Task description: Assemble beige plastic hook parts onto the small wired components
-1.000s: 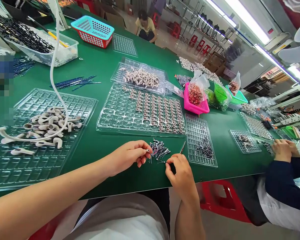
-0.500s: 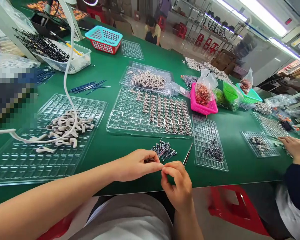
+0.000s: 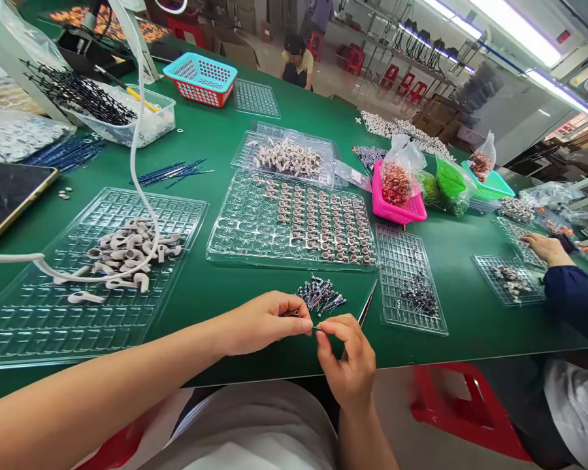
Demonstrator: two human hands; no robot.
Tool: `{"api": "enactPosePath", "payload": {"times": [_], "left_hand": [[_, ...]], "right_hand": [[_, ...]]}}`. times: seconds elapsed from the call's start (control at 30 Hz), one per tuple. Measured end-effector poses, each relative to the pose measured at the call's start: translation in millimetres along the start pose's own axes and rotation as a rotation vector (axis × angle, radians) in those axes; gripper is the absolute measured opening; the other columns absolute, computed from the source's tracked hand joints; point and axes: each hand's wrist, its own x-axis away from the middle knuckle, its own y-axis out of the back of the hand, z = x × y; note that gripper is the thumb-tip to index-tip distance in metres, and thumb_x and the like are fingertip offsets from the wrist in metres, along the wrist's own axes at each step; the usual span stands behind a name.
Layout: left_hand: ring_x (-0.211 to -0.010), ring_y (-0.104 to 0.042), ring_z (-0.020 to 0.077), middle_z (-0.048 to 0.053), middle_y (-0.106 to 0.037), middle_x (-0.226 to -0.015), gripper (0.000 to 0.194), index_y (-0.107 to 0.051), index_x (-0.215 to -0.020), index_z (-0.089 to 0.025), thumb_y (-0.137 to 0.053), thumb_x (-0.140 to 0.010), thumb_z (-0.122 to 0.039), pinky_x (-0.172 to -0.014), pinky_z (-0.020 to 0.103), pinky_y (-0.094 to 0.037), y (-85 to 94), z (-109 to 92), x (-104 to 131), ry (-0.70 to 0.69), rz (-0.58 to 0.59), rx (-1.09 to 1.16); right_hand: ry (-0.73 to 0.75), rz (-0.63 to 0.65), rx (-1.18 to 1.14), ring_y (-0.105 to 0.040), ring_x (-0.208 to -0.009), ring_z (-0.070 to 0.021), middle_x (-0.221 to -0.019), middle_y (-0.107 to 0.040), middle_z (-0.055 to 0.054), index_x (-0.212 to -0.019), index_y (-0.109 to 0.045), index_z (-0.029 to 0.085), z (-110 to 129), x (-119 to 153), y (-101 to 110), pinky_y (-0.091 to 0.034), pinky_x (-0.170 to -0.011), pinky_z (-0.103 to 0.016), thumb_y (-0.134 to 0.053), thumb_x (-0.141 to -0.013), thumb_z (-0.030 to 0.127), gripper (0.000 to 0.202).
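My left hand (image 3: 269, 322) and my right hand (image 3: 349, 356) meet over the front of the table, fingers closed in a pinch. A small brown, round-ended part (image 3: 291, 314) shows between my left fingers; the rest of it is hidden. Between the two sets of fingertips runs a tiny thin dark piece (image 3: 316, 328), its far end at my right fingertips. Just behind my hands lies a pile of small dark circuit boards (image 3: 320, 294). Metal tweezers (image 3: 368, 303) rest beside my right hand. Further back, a clear tray (image 3: 245, 222) holds rows of earbud shells with brown round faces.
On the left, a clear tray (image 3: 24, 326) bears loose white earbud stems (image 3: 127, 251), crossed by a white cable (image 3: 136, 130). A tray of dark parts (image 3: 414, 287) lies right, near a pink basket (image 3: 396, 210). A co-worker's hand (image 3: 546, 249) is at far right.
My fingertips have drawn slightly apart, so the thin piece and the brown part now show. The co-worker's arm has shifted further over the table. My view has turned slightly.
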Motion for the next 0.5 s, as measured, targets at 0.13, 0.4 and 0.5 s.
{"api": "enactPosePath", "payload": {"times": [0.13,0.4,0.5], "left_hand": [[-0.06,-0.032,0.0102,-0.004,-0.046,-0.071,0.035,-0.061,-0.08,-0.015,-0.069,-0.08,-0.049,-0.054,0.025,-0.024,0.5,4.4,-2.2,0.047,0.034,0.157],[-0.057,-0.026,0.0084,-0.007,-0.039,-0.065,0.032,-0.057,-0.075,-0.014,-0.073,-0.079,-0.042,-0.053,0.026,-0.015,-2.6,5.9,-6.1,0.053,0.012,0.276],[-0.056,-0.025,0.0078,-0.006,-0.04,-0.066,0.032,-0.056,-0.074,-0.014,-0.074,-0.078,-0.04,-0.053,0.027,-0.014,-3.5,6.5,-5.9,0.044,0.026,0.329]], "right_hand": [[-0.064,0.01,-0.048,-0.063,-0.081,-0.0157,-0.089,-0.067,-0.002,-0.105,-0.06,0.023,-0.6,1.8,0.3,-0.053,-0.072,-0.032,-0.06,-0.088,0.004,0.025],[-0.169,0.024,-0.12,-0.059,-0.076,-0.0137,-0.084,-0.064,-0.001,-0.097,-0.061,0.022,-0.8,2.0,2.1,-0.049,-0.068,-0.028,-0.058,-0.09,0.008,0.016],[-0.202,0.028,-0.134,-0.058,-0.074,-0.0131,-0.083,-0.064,0.0,-0.095,-0.06,0.022,-0.9,2.3,3.3,-0.047,-0.066,-0.027,-0.058,-0.09,0.01,0.013]]}}
